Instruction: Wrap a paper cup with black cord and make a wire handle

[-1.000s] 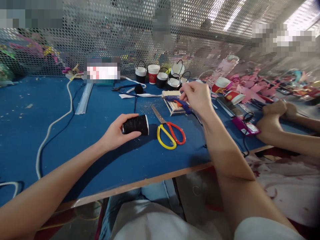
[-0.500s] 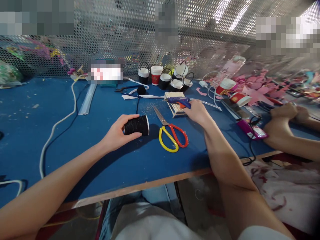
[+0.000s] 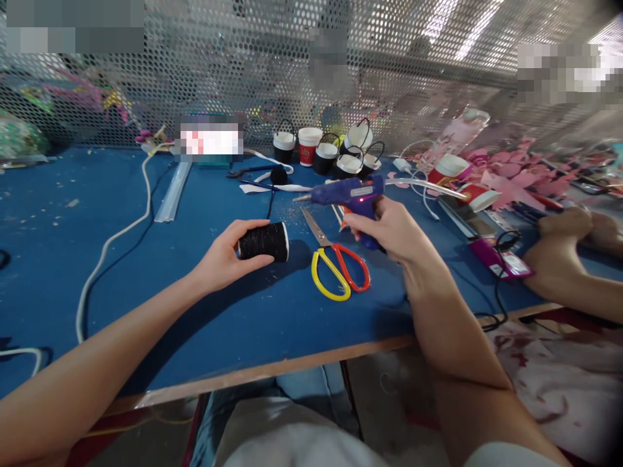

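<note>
My left hand (image 3: 221, 259) grips a black cup (image 3: 263, 241) lying on its side on the blue table (image 3: 58, 259), its white rim facing right. My right hand (image 3: 394, 228) holds a blue glue gun (image 3: 348, 192) lifted off the table, nozzle pointing left toward the cup, with a glue stick sticking out the back to the right. Scissors (image 3: 335, 263) with one yellow and one red handle lie between my hands, blades pointing away from me.
Several small black and white cups with handles (image 3: 335, 152) stand at the back by the perforated metal screen. A white cable (image 3: 114, 237) snakes over the left side. Another person's arms (image 3: 569, 266) rest at the right, near pink paper shapes (image 3: 506, 175) and a magenta device (image 3: 501, 263).
My right hand dropped onto the glue gun on its stand, closed on it and lifted it toward me. My left hand kept still on the black cup.
</note>
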A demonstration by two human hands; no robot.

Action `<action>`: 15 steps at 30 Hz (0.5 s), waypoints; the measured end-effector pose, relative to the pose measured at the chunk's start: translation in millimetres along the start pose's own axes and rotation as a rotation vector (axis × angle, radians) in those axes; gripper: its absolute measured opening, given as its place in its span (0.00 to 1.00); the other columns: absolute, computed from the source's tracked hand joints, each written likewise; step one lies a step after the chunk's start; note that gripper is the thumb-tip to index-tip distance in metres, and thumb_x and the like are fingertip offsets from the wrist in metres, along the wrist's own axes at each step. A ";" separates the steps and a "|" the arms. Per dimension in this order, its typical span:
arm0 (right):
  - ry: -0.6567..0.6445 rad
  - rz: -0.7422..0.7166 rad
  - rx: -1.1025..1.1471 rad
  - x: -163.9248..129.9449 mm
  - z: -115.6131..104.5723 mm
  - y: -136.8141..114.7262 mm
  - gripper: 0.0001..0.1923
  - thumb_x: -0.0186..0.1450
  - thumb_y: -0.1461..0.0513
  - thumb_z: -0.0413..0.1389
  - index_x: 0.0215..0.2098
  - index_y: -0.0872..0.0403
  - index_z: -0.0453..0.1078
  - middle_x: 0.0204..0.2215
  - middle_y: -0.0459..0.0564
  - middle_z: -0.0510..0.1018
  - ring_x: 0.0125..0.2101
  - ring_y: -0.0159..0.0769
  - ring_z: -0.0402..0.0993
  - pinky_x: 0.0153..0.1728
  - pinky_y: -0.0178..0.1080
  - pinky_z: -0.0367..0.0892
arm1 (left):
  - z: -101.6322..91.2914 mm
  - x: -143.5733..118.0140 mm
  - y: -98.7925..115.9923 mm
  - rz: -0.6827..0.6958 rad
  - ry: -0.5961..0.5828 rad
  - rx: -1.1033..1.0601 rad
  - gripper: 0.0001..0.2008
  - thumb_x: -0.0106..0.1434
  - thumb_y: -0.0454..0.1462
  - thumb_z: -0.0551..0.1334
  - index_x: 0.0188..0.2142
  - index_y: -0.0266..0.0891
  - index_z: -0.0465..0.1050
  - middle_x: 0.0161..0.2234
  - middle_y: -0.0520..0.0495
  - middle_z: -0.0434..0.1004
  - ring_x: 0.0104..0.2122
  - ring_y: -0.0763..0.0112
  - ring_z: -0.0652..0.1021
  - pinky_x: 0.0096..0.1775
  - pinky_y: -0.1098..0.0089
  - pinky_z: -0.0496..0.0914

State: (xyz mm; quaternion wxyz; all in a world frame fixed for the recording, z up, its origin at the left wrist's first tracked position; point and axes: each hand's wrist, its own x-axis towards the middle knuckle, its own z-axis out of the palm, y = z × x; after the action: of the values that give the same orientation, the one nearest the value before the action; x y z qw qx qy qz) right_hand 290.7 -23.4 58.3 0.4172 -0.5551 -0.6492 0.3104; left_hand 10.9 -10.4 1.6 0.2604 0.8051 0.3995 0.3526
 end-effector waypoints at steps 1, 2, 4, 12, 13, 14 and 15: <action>-0.035 -0.017 0.018 -4.2 3.9 -3.3 0.13 0.54 0.58 0.60 0.33 0.57 0.67 0.25 0.47 0.74 0.20 0.27 0.66 0.21 0.34 0.64 | -0.3 0.4 -0.2 -0.013 -0.001 -0.009 0.28 0.53 0.45 0.64 0.51 0.41 0.64 0.45 0.44 0.70 0.44 0.63 0.72 0.47 0.61 0.66; -0.088 -0.026 0.034 -8.1 7.7 -5.5 0.13 0.54 0.58 0.60 0.35 0.56 0.68 0.28 0.48 0.75 0.20 0.27 0.66 0.21 0.34 0.64 | -0.7 0.8 -0.6 -0.028 -0.001 -0.016 0.28 0.52 0.46 0.64 0.51 0.41 0.64 0.46 0.44 0.70 0.45 0.63 0.72 0.47 0.61 0.66; -0.180 -0.031 0.027 -14.6 14.9 -7.1 0.12 0.56 0.58 0.58 0.36 0.57 0.69 0.30 0.50 0.77 0.21 0.28 0.68 0.21 0.35 0.65 | -1.8 1.8 -1.7 -0.058 -0.003 -0.027 0.28 0.52 0.46 0.64 0.51 0.41 0.64 0.47 0.43 0.70 0.46 0.62 0.72 0.48 0.60 0.66; -0.127 -0.176 -0.250 -26.5 25.8 -3.5 0.09 0.58 0.58 0.56 0.33 0.56 0.72 0.28 0.48 0.77 0.29 0.36 0.72 0.32 0.39 0.68 | -6.4 4.9 -2.3 -0.185 -0.038 -0.072 0.27 0.52 0.47 0.63 0.50 0.40 0.65 0.47 0.44 0.72 0.45 0.61 0.73 0.48 0.59 0.66; -0.124 -0.178 -0.287 -27.3 25.3 -3.3 0.09 0.58 0.58 0.55 0.32 0.56 0.72 0.25 0.48 0.76 0.27 0.35 0.71 0.30 0.38 0.68 | -6.7 5.1 -1.4 -0.198 -0.033 -0.073 0.27 0.52 0.47 0.63 0.50 0.40 0.65 0.47 0.45 0.72 0.45 0.61 0.73 0.48 0.59 0.66; -0.122 -0.175 -0.324 -27.9 24.7 -2.9 0.10 0.58 0.58 0.55 0.30 0.56 0.72 0.24 0.48 0.75 0.26 0.35 0.70 0.28 0.37 0.67 | -7.0 5.3 -0.6 -0.209 -0.028 -0.072 0.27 0.52 0.47 0.63 0.50 0.40 0.66 0.47 0.45 0.72 0.45 0.61 0.73 0.48 0.59 0.66; -0.119 -0.168 -0.357 -28.5 24.2 -2.5 0.10 0.58 0.57 0.55 0.30 0.56 0.72 0.23 0.48 0.75 0.25 0.34 0.69 0.26 0.37 0.66 | -7.2 5.4 0.1 -0.218 -0.023 -0.070 0.27 0.52 0.48 0.63 0.50 0.40 0.66 0.47 0.45 0.72 0.45 0.61 0.73 0.47 0.60 0.66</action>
State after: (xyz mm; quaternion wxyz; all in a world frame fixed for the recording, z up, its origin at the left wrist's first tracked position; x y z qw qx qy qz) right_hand 269.1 -50.4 43.7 0.2976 -0.5447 -0.7615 0.1867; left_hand 7.7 -5.0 8.1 0.3297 0.7513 0.4691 0.3268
